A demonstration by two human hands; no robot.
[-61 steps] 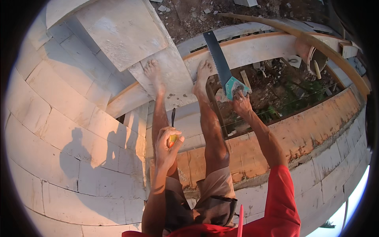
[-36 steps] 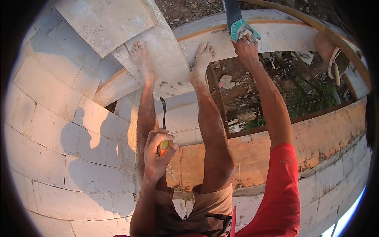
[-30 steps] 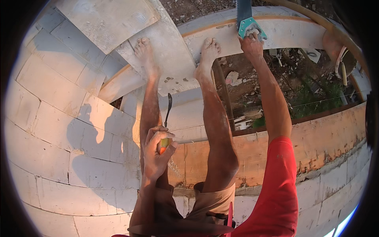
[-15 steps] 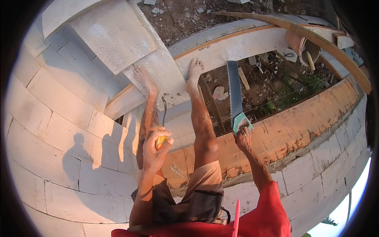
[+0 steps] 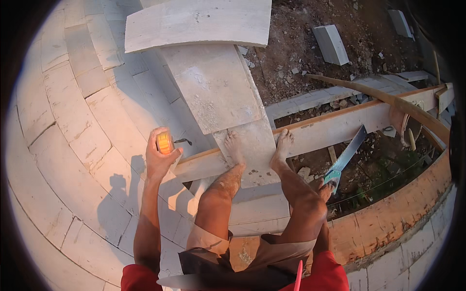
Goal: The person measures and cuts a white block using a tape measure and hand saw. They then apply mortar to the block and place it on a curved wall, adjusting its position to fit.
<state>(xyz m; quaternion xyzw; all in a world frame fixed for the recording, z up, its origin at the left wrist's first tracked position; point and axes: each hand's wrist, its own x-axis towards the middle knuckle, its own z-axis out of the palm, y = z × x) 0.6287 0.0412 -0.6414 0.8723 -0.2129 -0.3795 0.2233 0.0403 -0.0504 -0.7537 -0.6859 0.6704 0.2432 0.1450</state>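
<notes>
My left hand [image 5: 158, 155] is closed round a yellow-orange tape measure [image 5: 164, 143], held up over the pale block wall on the left. A short dark strap [image 5: 183, 141] sticks out from its side. On the right, my right hand [image 5: 325, 189] grips the teal handle of a hand saw [image 5: 348, 154]. The saw's long toothed blade points up and to the right, above the dirt gap between the walls. My right knee partly covers that forearm.
My bare feet stand on a pale board [image 5: 251, 153] bridging the gap, below a dusty block slab [image 5: 213, 87] and a large block [image 5: 199, 22]. A curved wooden pole [image 5: 383, 96] crosses at right. Orange-brown formwork [image 5: 374, 228] edges the wall. A loose block [image 5: 331, 44] lies on dirt.
My left hand has moved left and up with the tape measure, away from my leg. The saw has tilted rightward, and my right hand is now beside my knee. The view has shifted.
</notes>
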